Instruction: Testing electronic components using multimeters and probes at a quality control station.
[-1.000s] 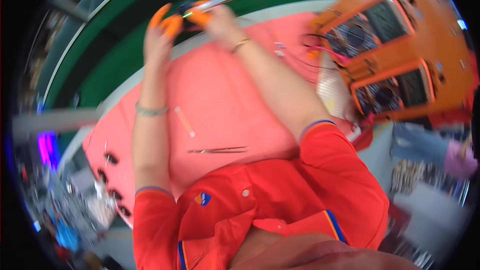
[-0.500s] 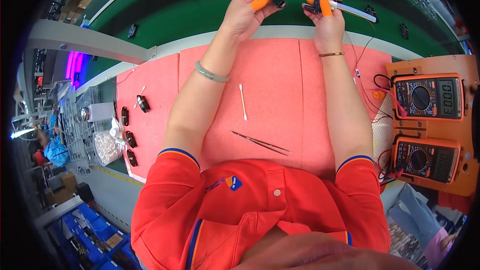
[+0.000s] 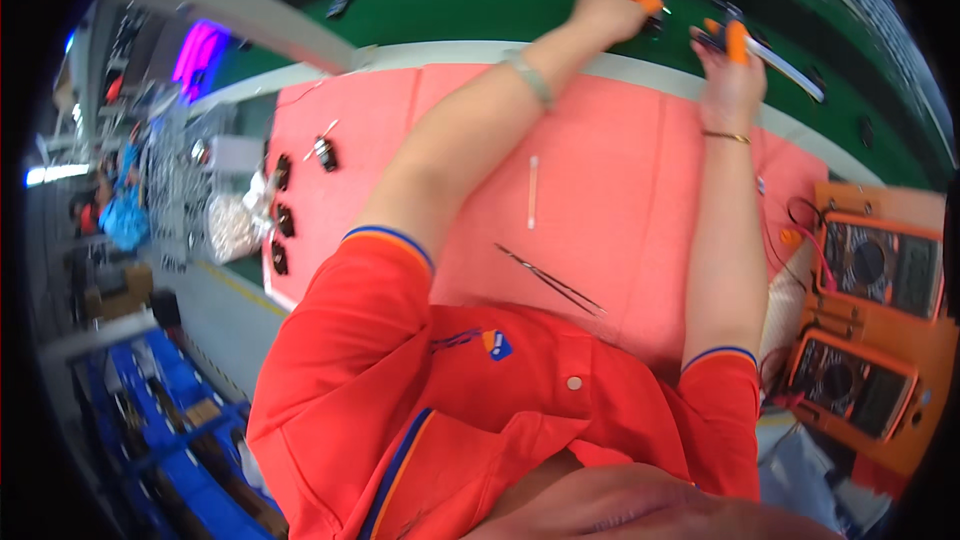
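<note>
My left hand (image 3: pixel 612 12), its fingertips in orange finger cots, reaches over the green belt (image 3: pixel 480 25). Its fingers are closed at a small dark electronic module (image 3: pixel 655 24), blurred by motion. To its right, my right hand (image 3: pixel 733 80) grips a dark module (image 3: pixel 728 22) along with a slim whitish translucent stick (image 3: pixel 792 70) pointing down to the right. On the pink mat (image 3: pixel 600 180) between my forearms lie a cotton swab (image 3: pixel 533 192) and a pair of dark tweezers (image 3: pixel 550 280).
Several dark modules (image 3: pixel 285 220) line the mat's left edge, one (image 3: pixel 326 154) beside another swab. A bag of white swabs (image 3: pixel 232 227) stands left of them. Two orange multimeters (image 3: pixel 868 262) sit on an orange stand at right. More dark pieces (image 3: pixel 339 5) rest on the belt.
My left hand has swung right with its module, closer to my right hand. The whole view has turned and shifted. My right hand still grips the module and stick.
</note>
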`<state>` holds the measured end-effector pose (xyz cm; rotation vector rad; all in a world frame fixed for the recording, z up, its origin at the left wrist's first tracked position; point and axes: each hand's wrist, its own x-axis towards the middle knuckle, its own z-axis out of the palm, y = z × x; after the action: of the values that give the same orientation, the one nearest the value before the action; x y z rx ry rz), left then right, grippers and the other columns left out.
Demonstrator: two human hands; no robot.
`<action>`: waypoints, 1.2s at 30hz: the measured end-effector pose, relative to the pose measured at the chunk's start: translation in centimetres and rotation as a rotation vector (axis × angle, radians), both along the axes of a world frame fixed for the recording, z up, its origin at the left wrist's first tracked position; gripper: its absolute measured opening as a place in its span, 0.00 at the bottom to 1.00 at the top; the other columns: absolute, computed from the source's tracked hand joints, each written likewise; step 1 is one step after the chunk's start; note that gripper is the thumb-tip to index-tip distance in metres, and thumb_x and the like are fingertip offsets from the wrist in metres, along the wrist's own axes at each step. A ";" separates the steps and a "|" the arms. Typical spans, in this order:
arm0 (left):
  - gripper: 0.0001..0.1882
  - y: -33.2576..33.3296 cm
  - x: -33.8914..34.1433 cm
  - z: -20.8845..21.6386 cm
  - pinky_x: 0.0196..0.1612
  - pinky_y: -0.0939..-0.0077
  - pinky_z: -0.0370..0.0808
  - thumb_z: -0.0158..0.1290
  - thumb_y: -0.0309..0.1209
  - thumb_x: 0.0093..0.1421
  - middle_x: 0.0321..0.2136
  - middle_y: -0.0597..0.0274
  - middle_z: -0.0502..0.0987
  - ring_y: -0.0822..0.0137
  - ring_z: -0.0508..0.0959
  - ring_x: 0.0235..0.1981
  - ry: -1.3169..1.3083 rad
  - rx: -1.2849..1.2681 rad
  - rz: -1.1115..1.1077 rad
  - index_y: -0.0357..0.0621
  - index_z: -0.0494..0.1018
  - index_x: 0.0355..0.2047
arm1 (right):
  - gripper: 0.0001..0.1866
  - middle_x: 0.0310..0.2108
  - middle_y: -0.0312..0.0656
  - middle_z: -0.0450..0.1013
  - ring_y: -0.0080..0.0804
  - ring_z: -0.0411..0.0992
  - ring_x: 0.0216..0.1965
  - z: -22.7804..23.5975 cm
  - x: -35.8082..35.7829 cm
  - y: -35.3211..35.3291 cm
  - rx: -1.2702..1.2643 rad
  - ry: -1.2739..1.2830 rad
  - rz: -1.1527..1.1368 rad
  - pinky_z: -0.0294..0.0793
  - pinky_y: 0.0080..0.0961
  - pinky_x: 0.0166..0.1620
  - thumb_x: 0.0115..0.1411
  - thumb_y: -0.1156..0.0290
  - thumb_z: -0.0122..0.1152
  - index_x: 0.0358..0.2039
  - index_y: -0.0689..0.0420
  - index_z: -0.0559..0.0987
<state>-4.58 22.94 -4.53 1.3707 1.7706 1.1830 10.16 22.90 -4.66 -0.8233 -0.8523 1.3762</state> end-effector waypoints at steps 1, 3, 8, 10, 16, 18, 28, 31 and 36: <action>0.15 0.2 -0.5 -0.2 0.37 0.74 0.69 0.52 0.37 0.46 0.29 0.56 0.74 0.62 0.73 0.34 0.237 -0.001 -0.003 0.41 0.71 0.33 | 0.12 0.36 0.49 0.68 0.41 0.70 0.35 -0.1 0.1 -0.1 0.004 -0.014 -0.006 0.71 0.27 0.36 0.58 0.71 0.39 0.39 0.64 0.64; 0.15 -0.2 -3.2 -0.1 0.36 0.72 0.69 0.52 0.38 0.46 0.30 0.55 0.74 0.61 0.73 0.34 0.456 0.066 0.076 0.41 0.72 0.32 | 0.12 0.36 0.49 0.68 0.40 0.69 0.35 0.2 -0.4 -0.4 0.016 -0.014 0.014 0.70 0.27 0.36 0.58 0.71 0.39 0.39 0.64 0.64; 0.15 -2.1 -10.7 3.4 0.37 0.58 0.66 0.51 0.41 0.44 0.44 0.48 0.63 0.54 0.66 0.42 1.195 -0.034 0.290 0.43 0.73 0.28 | 0.12 0.33 0.48 0.68 0.36 0.70 0.32 -0.3 -0.5 -0.6 0.000 0.022 0.031 0.71 0.23 0.33 0.57 0.69 0.44 0.38 0.64 0.64; 0.18 -2.8 -17.2 3.4 0.41 0.59 0.64 0.45 0.43 0.49 0.37 0.57 0.72 0.57 0.70 0.40 1.238 -0.548 0.426 0.47 0.71 0.37 | 0.13 0.34 0.48 0.68 0.35 0.70 0.32 0.2 -1.0 -0.8 0.015 0.018 0.071 0.71 0.22 0.34 0.57 0.69 0.43 0.38 0.64 0.64; 0.21 -6.7 -26.5 2.6 0.49 0.62 0.58 0.45 0.40 0.50 0.44 0.58 0.67 0.58 0.67 0.45 0.885 -0.703 0.596 0.49 0.66 0.45 | 0.13 0.35 0.47 0.68 0.35 0.70 0.33 0.3 -1.5 -1.2 0.009 -0.028 0.111 0.71 0.23 0.35 0.57 0.70 0.42 0.40 0.64 0.64; 0.22 -6.7 -27.1 1.8 0.46 0.71 0.63 0.48 0.42 0.49 0.41 0.60 0.70 0.61 0.69 0.44 0.817 -0.413 0.366 0.48 0.66 0.44 | 0.13 0.37 0.48 0.67 0.36 0.69 0.35 0.5 -1.9 -1.4 0.006 -0.064 0.137 0.70 0.24 0.38 0.58 0.71 0.38 0.41 0.64 0.64; 0.18 -5.3 -4.0 2.4 0.36 0.83 0.65 0.46 0.34 0.54 0.29 0.62 0.71 0.74 0.68 0.29 -0.043 -0.047 -0.225 0.37 0.64 0.43 | 0.15 0.38 0.43 0.67 0.32 0.68 0.39 1.0 -2.3 -2.1 0.240 -0.170 0.330 0.69 0.25 0.42 0.58 0.70 0.41 0.43 0.64 0.64; 0.17 -5.4 -1.7 2.7 0.36 0.83 0.65 0.44 0.34 0.56 0.28 0.63 0.71 0.74 0.68 0.29 -0.096 -0.040 -0.263 0.36 0.64 0.43 | 0.15 0.39 0.43 0.67 0.32 0.68 0.39 0.9 -1.9 -1.8 0.178 -0.169 0.297 0.69 0.27 0.42 0.58 0.69 0.41 0.44 0.64 0.63; 0.17 -4.9 -1.9 1.5 0.35 0.84 0.65 0.43 0.35 0.56 0.28 0.64 0.71 0.75 0.68 0.28 -0.033 0.026 -0.312 0.36 0.64 0.42 | 0.15 0.39 0.42 0.66 0.32 0.68 0.39 0.2 -2.0 -1.7 0.111 -0.066 0.387 0.70 0.30 0.42 0.58 0.69 0.41 0.44 0.63 0.62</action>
<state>-6.50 18.03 -3.03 1.5657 1.4566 1.0542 8.14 21.25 -4.41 -0.6412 -1.1729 1.6260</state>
